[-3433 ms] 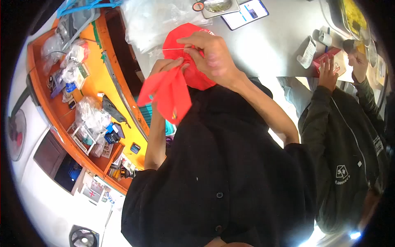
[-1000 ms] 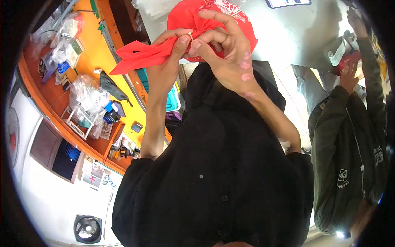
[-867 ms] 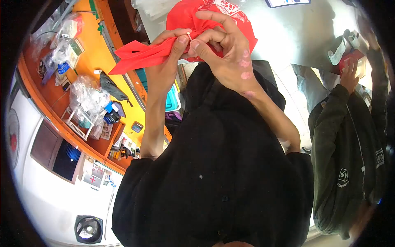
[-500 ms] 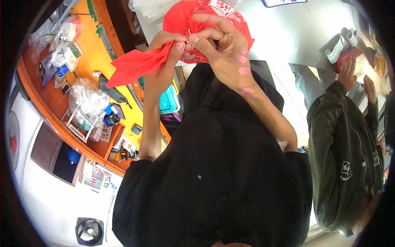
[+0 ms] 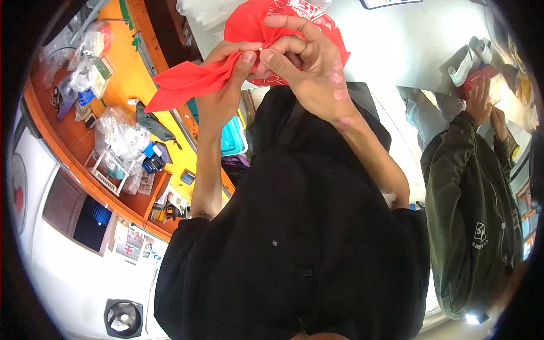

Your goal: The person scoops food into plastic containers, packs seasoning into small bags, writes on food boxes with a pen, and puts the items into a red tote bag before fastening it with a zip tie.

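Red fabric with white printing lies on the grey table in front of me. Its gathered, unprinted end sticks out to the left, through my left hand. That hand is closed, thumb and fingers pinching the gathered cloth. My right hand meets it at the bunched part. Its thumb and a finger are pressed together beside a small white thing, perhaps a cord end, while another finger stays stretched out. What lies inside the right-hand pinch is mostly hidden.
Clear plastic lies on the table at the upper left. At right a person in a dark jacket handles something at the table, near a white curled strip. Left, an orange-edged shelf holds plastic bags; a turquoise bin stands below.
The cloth's loose end has shifted slightly left and up. Less of the white thing shows between my fingertips. The other person's hands have moved a little.
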A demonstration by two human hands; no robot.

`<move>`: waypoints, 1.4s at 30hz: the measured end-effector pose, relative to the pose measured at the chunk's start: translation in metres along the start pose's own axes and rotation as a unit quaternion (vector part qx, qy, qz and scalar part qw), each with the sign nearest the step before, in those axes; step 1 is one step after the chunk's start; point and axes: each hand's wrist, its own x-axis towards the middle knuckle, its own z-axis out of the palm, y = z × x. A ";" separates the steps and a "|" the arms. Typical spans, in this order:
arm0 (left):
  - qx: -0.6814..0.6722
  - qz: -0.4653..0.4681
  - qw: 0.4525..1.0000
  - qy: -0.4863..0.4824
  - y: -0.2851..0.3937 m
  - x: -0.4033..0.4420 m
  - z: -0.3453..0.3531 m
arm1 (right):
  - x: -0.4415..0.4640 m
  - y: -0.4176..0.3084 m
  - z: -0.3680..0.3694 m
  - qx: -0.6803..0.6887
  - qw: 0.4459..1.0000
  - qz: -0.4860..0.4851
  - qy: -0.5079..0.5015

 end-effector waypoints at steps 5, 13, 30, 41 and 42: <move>-0.035 0.012 0.999 -0.002 0.005 0.001 0.006 | 0.001 0.002 0.002 0.036 0.999 -0.003 0.031; -0.051 -0.055 0.996 0.045 0.004 0.001 0.008 | -0.003 0.002 -0.002 -0.002 1.000 -0.005 0.008; -0.073 -0.051 0.996 0.024 0.004 0.003 0.010 | 0.002 0.005 -0.001 0.022 0.999 -0.012 0.035; -0.094 -0.067 0.993 0.014 0.005 0.003 0.011 | 0.001 0.007 0.004 0.024 0.998 -0.009 0.057; -0.099 -0.065 0.993 0.007 0.004 0.003 0.010 | 0.002 0.008 0.004 0.024 0.998 -0.010 0.059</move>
